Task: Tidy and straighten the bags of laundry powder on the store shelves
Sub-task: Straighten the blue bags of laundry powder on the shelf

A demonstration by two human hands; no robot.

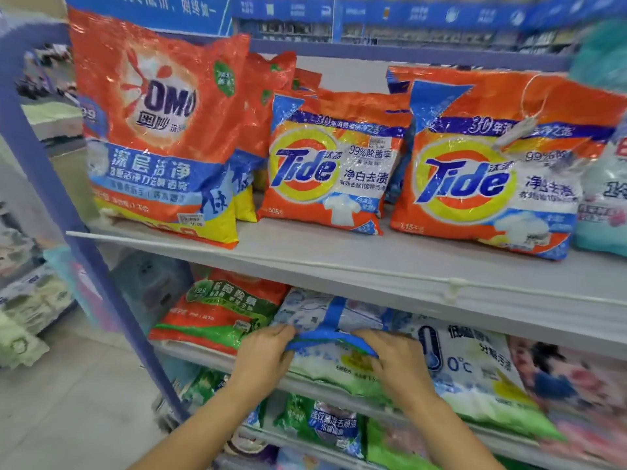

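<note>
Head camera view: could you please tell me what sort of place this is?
Most likely a supermarket's laundry aisle: tiered metal shelves carry price-stickered OMO and Tide bags, under blue overhead signs. Both hands grip a blue-and-white bag.

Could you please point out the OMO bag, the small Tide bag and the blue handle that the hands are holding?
OMO bag (159,130): head view, on its logo.
Small Tide bag (325,167): head view, front panel.
Blue handle (330,337): head view, the strap's middle.
</note>
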